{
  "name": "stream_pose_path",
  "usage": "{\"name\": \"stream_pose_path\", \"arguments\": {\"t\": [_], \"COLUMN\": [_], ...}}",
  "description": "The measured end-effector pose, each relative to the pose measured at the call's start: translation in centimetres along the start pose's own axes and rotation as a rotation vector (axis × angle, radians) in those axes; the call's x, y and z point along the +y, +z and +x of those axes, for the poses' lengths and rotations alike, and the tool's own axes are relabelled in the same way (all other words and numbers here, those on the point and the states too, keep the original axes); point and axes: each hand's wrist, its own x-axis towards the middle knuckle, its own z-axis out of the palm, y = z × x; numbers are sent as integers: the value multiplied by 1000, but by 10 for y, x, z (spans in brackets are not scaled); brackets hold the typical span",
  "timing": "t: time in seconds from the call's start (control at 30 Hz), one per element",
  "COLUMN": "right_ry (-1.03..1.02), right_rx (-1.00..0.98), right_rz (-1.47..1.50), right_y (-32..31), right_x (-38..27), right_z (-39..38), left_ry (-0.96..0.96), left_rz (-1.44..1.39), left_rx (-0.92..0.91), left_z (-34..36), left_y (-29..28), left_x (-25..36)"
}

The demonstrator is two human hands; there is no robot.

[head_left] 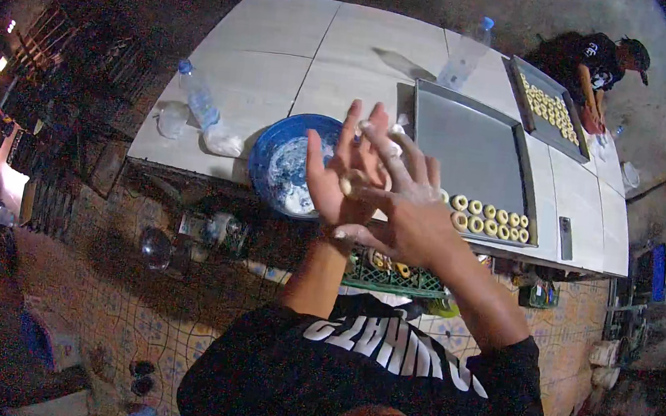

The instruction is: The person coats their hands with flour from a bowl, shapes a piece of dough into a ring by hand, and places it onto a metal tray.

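Note:
My left hand (338, 177) is held palm up above the front edge of the table, its fingers stretched and apart. Across its palm lies my right hand (412, 196), fingers spread and fingertips white with flour or dough. I cannot tell whether a piece of dough is between the palms. Just behind and left of my hands is a blue basin (260, 159), with white flour-like powder in it. To the right is a large grey metal tray (471, 146), with rows of pale dough rings (491, 226) along its near side.
A clear bottle (201, 103) and a white plastic bag (224, 143) are left of the basin. Another bottle (465, 59) stands beyond the tray. Far right, a person (595, 73) bends by a second filled tray (549, 109). Below the table is a green crate (366, 276).

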Motion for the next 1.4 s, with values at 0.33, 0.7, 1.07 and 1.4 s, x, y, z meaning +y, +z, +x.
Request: {"name": "stream_pose_path", "arguments": {"t": [0.33, 0.7, 1.07, 1.4], "right_ry": [-133, -193, -162, -169], "right_rx": [-16, -32, -88, -22], "right_rz": [156, 10, 78, 72], "right_y": [1, 2, 4, 2], "right_x": [0, -7, 2, 21], "right_z": [-1, 15, 18, 8], "left_ry": [120, 32, -2, 20], "left_rz": [87, 128, -44, 102], "left_rx": [55, 162, 121, 200], "left_z": [-20, -27, -22, -13], "left_y": [16, 10, 4, 0], "left_x": [3, 26, 29, 8]}}
